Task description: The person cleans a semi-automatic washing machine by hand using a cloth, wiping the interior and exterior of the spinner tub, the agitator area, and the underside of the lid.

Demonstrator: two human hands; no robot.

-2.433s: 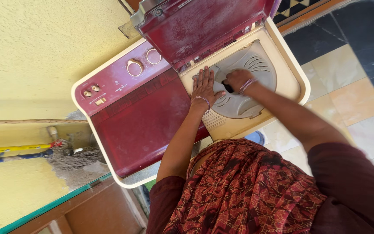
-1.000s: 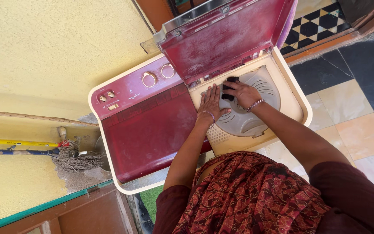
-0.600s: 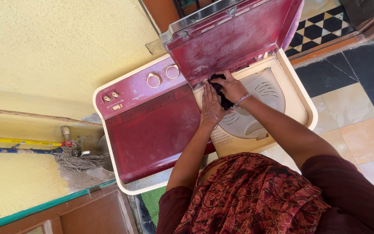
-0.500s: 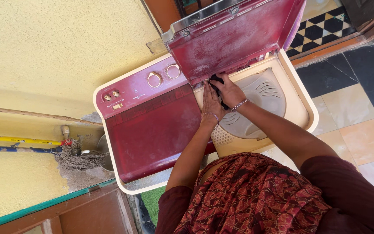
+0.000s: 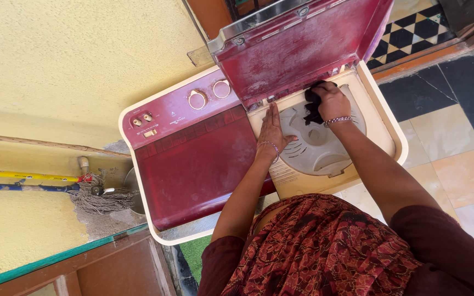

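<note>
A twin-tub washing machine (image 5: 193,164) with a maroon top and cream body stands against a yellow wall. Its right lid (image 5: 297,44) is raised. Under it lies a round grey inner cover (image 5: 319,148) with vent slots. My left hand (image 5: 272,131) rests flat, fingers together, on the cream rim at the cover's left edge. My right hand (image 5: 331,101) presses a black cloth (image 5: 312,107) on the far part of the grey cover, just below the raised lid.
Two round dials (image 5: 209,94) and small knobs sit on the maroon control panel. A mop (image 5: 97,198) with yellow and blue handles lies by the wall at left. Tiled floor (image 5: 451,131) spreads to the right. A wooden frame (image 5: 111,263) is at bottom left.
My right hand has slid the black cloth from the cover's far-left edge, near my left hand, rightward along the back. My left hand stays planted on the rim.
</note>
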